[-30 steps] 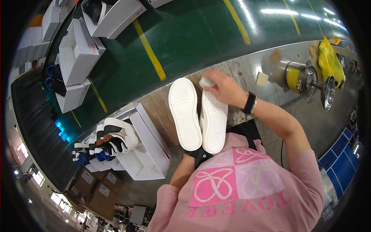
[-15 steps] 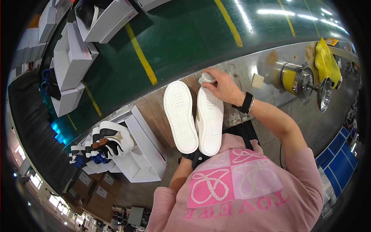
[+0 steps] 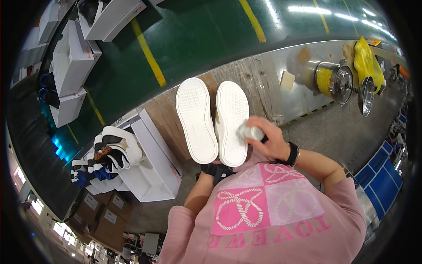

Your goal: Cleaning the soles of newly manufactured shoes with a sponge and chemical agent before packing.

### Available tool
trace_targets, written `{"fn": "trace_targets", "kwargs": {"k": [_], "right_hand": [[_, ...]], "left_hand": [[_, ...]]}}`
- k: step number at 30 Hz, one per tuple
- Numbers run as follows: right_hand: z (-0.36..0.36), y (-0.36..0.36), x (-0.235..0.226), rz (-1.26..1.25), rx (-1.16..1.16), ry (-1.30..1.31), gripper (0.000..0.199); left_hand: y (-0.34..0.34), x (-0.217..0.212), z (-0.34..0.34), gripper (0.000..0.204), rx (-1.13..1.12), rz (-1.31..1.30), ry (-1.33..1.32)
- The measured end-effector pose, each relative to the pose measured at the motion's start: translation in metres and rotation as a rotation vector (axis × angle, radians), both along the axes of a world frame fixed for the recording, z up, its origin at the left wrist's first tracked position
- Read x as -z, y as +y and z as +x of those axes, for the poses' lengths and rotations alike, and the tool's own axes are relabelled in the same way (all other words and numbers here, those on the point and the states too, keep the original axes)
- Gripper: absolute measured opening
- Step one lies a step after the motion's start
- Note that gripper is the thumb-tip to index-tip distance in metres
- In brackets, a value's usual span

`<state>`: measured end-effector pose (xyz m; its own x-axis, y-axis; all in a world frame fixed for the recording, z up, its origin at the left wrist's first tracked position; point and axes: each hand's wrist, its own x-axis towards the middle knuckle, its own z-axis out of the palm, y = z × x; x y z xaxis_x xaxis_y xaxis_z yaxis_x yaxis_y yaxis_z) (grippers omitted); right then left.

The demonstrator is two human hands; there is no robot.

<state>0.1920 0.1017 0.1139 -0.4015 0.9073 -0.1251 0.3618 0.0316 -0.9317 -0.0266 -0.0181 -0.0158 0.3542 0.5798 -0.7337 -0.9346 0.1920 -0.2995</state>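
Observation:
A pair of white-soled shoes lies soles up before me: the left shoe (image 3: pixel 194 121) and the right shoe (image 3: pixel 233 114), close together with their heel ends toward my body. My right hand (image 3: pixel 267 137), with a black band at the wrist, is closed around a whitish wad, seemingly a cloth (image 3: pixel 250 132), at the outer edge of the right shoe's sole; motion blurs it. Dark material covers my left hand (image 3: pixel 215 172), which is at the heel ends. The shoes hide its fingers, so its grip does not show.
Beyond the metal-and-wood ledge (image 3: pixel 263 83) runs a green conveyor belt (image 3: pixel 193 39) with white shoeboxes (image 3: pixel 72 61). At left, several shoes (image 3: pixel 118 147) sit by an open white box (image 3: pixel 151 167). A pale block (image 3: pixel 287 81), metal canister (image 3: pixel 336 82) and yellow bag (image 3: pixel 367 61) are at right.
My right hand has moved with the wad from the right shoe's far end toward its heel end. The whole view has shifted slightly; the shoes remain soles up.

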Motion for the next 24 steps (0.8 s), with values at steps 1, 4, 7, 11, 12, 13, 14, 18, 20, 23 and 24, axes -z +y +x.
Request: {"fn": "trace_targets", "kwargs": {"k": [1, 4, 7, 11, 12, 13, 14, 18, 20, 23, 24], "right_hand": [[0.002, -0.006, -0.004, 0.054, -0.069, 0.029, 0.044], [0.004, -0.016, -0.015, 0.057, -0.284, 0.09, 0.051], [-0.008, -0.007, -0.023, 0.19, -0.47, 0.138, 0.059], [-0.044, 0.01, -0.029, 0.23, -0.541, 0.045, 0.057], [-0.053, 0.014, -0.02, 0.247, -0.378, 0.076, 0.05], [-0.056, 0.023, -0.011, 0.248, -0.293, 0.04, 0.043], [-0.058, 0.035, -0.006, 0.238, -0.205, 0.027, 0.039], [-0.055, 0.05, 0.003, 0.237, -0.193, -0.014, 0.044], [-0.055, 0.03, -0.011, 0.271, -0.296, 0.018, 0.052], [-0.05, 0.008, -0.04, 0.254, -0.536, 0.049, 0.061], [-0.043, 0.006, -0.042, 0.25, -0.534, 0.046, 0.061]], "left_hand": [[0.001, 0.004, 0.003, 0.064, 0.002, 0.0, 0.004], [0.012, 0.009, 0.01, 0.064, -0.004, 0.005, 0.023], [0.017, 0.013, 0.013, 0.064, -0.008, 0.011, 0.031], [0.006, 0.01, 0.009, 0.064, -0.004, 0.015, 0.033], [0.002, 0.006, 0.009, 0.064, -0.002, 0.015, 0.034], [0.007, 0.009, 0.012, 0.064, -0.001, 0.015, 0.035], [0.004, 0.008, 0.007, 0.064, -0.001, 0.017, 0.034], [0.007, 0.01, 0.008, 0.064, -0.003, 0.026, 0.029], [0.001, 0.008, 0.007, 0.065, -0.008, 0.033, 0.022], [0.002, 0.011, 0.007, 0.065, -0.017, 0.022, 0.026], [0.005, 0.014, 0.007, 0.065, -0.013, 0.019, 0.023]]}}
